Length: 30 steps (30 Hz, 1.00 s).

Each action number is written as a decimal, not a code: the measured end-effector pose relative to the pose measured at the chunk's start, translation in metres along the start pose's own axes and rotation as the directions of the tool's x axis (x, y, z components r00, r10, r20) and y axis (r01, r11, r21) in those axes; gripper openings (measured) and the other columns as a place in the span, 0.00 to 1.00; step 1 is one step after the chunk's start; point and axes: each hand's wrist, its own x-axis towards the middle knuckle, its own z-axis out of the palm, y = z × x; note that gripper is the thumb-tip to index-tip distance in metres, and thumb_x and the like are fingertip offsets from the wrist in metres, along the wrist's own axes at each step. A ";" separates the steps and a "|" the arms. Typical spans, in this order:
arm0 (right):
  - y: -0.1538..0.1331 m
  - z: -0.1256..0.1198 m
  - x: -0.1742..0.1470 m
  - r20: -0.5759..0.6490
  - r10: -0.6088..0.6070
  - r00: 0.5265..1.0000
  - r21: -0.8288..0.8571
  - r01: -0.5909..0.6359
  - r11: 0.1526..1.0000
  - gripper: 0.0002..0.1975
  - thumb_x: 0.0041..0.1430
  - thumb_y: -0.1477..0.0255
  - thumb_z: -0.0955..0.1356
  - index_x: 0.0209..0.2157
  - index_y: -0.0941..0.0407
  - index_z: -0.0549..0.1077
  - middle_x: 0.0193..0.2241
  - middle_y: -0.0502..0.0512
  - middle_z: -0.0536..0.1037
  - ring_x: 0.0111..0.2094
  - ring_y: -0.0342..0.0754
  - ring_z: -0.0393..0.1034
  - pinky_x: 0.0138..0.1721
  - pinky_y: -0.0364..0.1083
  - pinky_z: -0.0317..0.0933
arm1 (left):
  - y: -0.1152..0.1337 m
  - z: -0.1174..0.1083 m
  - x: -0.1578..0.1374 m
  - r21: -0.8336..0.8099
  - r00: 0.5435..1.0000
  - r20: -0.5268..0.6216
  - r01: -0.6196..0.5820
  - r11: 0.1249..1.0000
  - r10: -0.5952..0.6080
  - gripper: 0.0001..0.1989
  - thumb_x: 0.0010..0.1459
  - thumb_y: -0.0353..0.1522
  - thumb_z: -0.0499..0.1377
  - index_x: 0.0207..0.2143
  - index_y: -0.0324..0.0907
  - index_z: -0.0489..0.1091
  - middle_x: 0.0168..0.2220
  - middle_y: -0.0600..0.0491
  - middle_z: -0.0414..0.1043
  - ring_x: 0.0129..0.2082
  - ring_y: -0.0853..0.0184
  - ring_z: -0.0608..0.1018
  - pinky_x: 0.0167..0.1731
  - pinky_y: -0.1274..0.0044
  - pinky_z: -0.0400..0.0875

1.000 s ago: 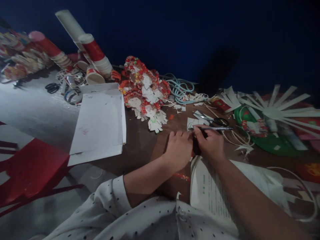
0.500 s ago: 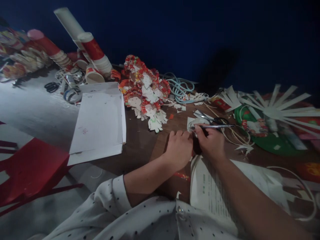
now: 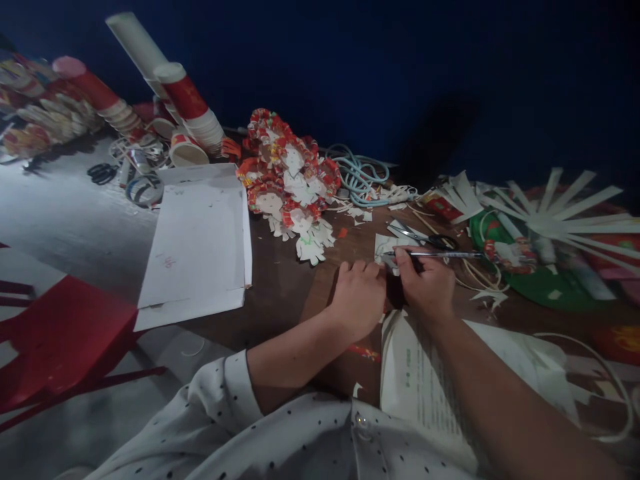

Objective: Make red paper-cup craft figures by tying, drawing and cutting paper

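My right hand point(image 3: 428, 288) is closed round a slim pen point(image 3: 450, 254), whose shaft points right and whose tip is at a small white piece of paper point(image 3: 384, 241). Faint lines show on that paper. Just left of it, my left hand point(image 3: 359, 299) rests on the brown table with its fingers curled and knuckles up; whatever lies under the fingers is hidden. Black-handled scissors point(image 3: 434, 239) lie behind the pen, partly over paper. Beneath my right forearm is a printed booklet point(image 3: 407, 363).
Red-trimmed paper figures point(image 3: 293, 187) are heaped at the back. A white box lid point(image 3: 197, 247) lies left, with paper cups point(image 3: 193, 107) behind. On the right are a green disc point(image 3: 550, 287) and a fan of white strips point(image 3: 545, 223). A red chair point(image 3: 65, 340) stands at left.
My right hand has shifted slightly right with the pen, showing more of the paper and the pen tip. My left hand stays in place.
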 end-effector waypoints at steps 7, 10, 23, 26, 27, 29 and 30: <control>0.001 0.002 0.003 0.040 -0.045 0.998 -0.009 0.045 0.999 0.15 0.61 0.62 0.63 0.36 0.55 0.78 0.36 0.57 0.81 0.40 0.51 0.75 0.46 0.50 0.65 | 0.000 0.000 0.000 -0.003 1.000 0.009 0.000 1.000 0.000 0.15 0.61 0.27 0.47 0.47 0.37 0.68 0.44 0.44 0.70 0.44 0.60 0.69 0.44 0.66 0.61; 0.000 0.003 0.003 0.034 -0.063 0.997 -0.021 0.063 0.998 0.15 0.61 0.63 0.63 0.35 0.56 0.78 0.36 0.57 0.81 0.39 0.51 0.75 0.45 0.50 0.66 | 0.000 0.000 0.000 -0.003 1.000 -0.003 -0.003 1.000 0.003 0.15 0.61 0.27 0.47 0.47 0.37 0.68 0.43 0.45 0.70 0.44 0.59 0.69 0.44 0.65 0.61; -0.002 0.003 0.002 0.060 -0.138 0.989 -0.071 0.142 0.987 0.14 0.61 0.65 0.62 0.36 0.56 0.78 0.37 0.57 0.80 0.41 0.51 0.74 0.46 0.50 0.65 | 0.000 0.001 0.000 -0.009 1.000 -0.003 -0.010 1.000 0.010 0.13 0.61 0.27 0.48 0.41 0.36 0.70 0.41 0.45 0.70 0.42 0.59 0.69 0.43 0.65 0.61; -0.003 0.002 0.000 0.065 -0.128 0.990 -0.086 0.133 0.987 0.14 0.61 0.65 0.62 0.35 0.56 0.78 0.36 0.57 0.80 0.41 0.51 0.74 0.46 0.49 0.65 | 0.000 0.001 0.000 -0.007 1.000 -0.007 -0.015 1.000 0.015 0.13 0.60 0.27 0.48 0.42 0.36 0.70 0.41 0.45 0.70 0.42 0.59 0.69 0.42 0.65 0.61; -0.003 0.002 0.000 0.067 -0.129 0.989 -0.088 0.135 0.987 0.14 0.61 0.65 0.63 0.35 0.56 0.78 0.36 0.57 0.80 0.41 0.51 0.74 0.46 0.49 0.65 | 0.000 0.002 0.000 -0.009 1.000 -0.011 -0.016 1.000 0.016 0.13 0.60 0.27 0.48 0.42 0.36 0.70 0.41 0.45 0.70 0.42 0.59 0.69 0.42 0.65 0.61; -0.004 0.002 -0.001 0.072 -0.135 0.988 -0.089 0.141 0.986 0.14 0.61 0.65 0.63 0.35 0.57 0.78 0.36 0.58 0.80 0.40 0.51 0.74 0.45 0.48 0.65 | -0.001 0.002 0.000 -0.015 1.000 -0.018 -0.023 1.000 0.022 0.13 0.60 0.28 0.48 0.42 0.36 0.70 0.41 0.45 0.70 0.42 0.59 0.70 0.42 0.65 0.61; -0.004 0.002 -0.001 0.073 -0.140 0.988 -0.090 0.146 0.985 0.14 0.61 0.66 0.63 0.35 0.57 0.78 0.36 0.58 0.80 0.40 0.51 0.74 0.45 0.48 0.65 | -0.001 0.002 0.000 -0.016 1.000 -0.022 -0.022 1.000 0.021 0.13 0.60 0.28 0.48 0.42 0.36 0.70 0.41 0.45 0.70 0.42 0.59 0.70 0.42 0.65 0.61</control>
